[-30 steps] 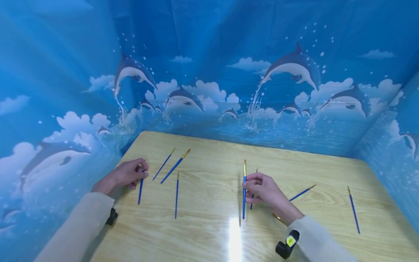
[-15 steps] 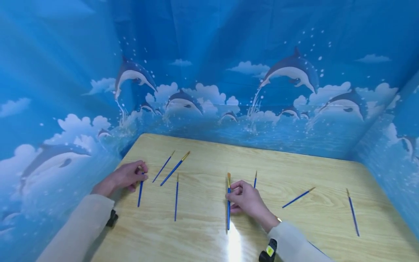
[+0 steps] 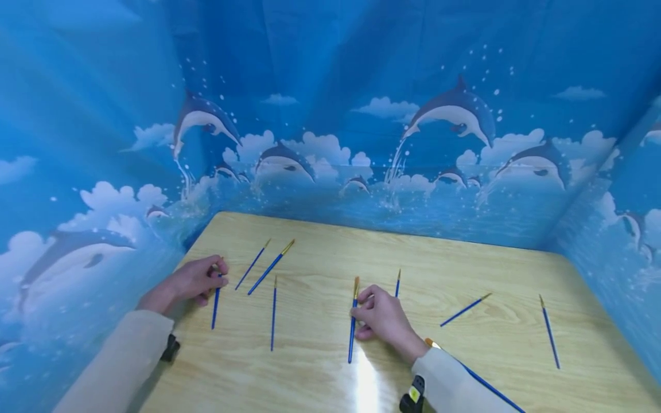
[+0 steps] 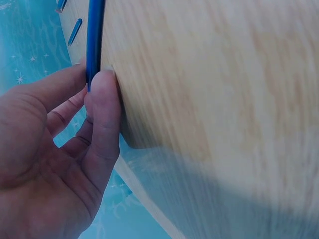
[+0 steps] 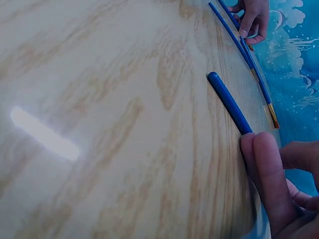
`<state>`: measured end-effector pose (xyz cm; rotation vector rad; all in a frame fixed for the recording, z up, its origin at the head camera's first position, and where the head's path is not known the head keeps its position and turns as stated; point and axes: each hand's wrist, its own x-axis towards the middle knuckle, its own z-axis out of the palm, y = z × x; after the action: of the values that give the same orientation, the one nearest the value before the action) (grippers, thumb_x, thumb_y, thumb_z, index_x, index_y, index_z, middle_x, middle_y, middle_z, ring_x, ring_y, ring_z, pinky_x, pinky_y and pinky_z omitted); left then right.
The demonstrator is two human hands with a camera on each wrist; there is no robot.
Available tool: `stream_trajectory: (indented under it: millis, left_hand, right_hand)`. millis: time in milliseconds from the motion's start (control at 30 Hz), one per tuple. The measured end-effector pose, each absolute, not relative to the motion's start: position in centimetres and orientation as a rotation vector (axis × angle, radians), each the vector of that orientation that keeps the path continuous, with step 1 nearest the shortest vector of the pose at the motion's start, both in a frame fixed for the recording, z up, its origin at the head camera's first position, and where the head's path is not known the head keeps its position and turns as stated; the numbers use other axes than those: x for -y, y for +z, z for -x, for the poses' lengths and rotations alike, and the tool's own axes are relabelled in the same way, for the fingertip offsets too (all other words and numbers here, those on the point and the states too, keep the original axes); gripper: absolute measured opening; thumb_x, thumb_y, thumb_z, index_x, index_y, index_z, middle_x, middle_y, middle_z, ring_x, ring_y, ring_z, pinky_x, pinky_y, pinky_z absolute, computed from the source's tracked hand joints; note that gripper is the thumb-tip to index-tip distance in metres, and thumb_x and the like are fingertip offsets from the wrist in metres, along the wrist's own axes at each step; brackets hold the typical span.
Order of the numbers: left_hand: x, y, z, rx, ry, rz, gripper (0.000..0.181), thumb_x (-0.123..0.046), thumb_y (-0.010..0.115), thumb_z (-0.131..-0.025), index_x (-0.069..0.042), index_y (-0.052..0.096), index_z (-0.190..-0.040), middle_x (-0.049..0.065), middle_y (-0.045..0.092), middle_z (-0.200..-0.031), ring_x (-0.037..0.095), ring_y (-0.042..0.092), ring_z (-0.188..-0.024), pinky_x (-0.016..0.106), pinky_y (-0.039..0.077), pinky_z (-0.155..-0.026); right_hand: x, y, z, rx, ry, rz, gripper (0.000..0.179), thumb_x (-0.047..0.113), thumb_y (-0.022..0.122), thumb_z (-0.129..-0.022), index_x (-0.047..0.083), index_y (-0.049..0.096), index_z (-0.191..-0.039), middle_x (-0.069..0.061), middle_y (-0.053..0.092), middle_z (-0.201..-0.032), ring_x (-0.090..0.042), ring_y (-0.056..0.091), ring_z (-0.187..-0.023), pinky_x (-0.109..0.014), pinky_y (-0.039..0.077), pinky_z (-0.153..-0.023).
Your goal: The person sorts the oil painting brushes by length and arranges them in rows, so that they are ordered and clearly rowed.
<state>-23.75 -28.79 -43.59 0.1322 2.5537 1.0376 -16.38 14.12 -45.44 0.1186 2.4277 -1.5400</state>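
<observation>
At the table's left side my left hand [image 3: 188,284] pinches a thin blue paintbrush [image 3: 215,310] between thumb and fingers. In the left wrist view that brush's blue handle [image 4: 94,40] rises from the fingertips. My right hand [image 3: 384,318], right of the middle, pinches a thicker blue paintbrush [image 3: 352,343], bristles away from me. The right wrist view shows its rounded handle end [image 5: 229,102] close to the tabletop; whether it touches cannot be told. Between the hands lie a thin upright brush [image 3: 273,321], a thick slanted brush [image 3: 270,268] and another thin brush [image 3: 252,267].
Just beyond my right hand lies a partly hidden thin brush [image 3: 397,284]. Further right are a slanted brush [image 3: 465,310] and a thin brush [image 3: 550,335]. A thick brush [image 3: 485,383] lies partly behind my right sleeve. A dolphin-print curtain [image 3: 330,115] surrounds the wooden table [image 3: 320,258].
My right hand has carried its paintbrush left and toward me, down near the tabletop, and it now tilts slightly. The left hand stays in place with its brush.
</observation>
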Motion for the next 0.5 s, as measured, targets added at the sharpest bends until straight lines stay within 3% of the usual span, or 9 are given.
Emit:
stream_trajectory:
  millis: [500]
  left_hand:
    - [28.72,-43.42,23.85,-2.549,1.020,-0.099,0.021,-0.015,0.068,-0.107,-0.006,0.057,-0.123,0.009,0.055,-0.094,0.021,0.062,-0.072,0.035,0.062,-0.063]
  right_hand:
    - [-14.71,-44.94,16.15,-2.424,-1.553,-0.122,0.023,0.011,0.077,-0.100,0.001,0.065,-0.117,-0.013,0.070,-0.097,-0.020,0.074,-0.061,-0.037,0.065,-0.060]
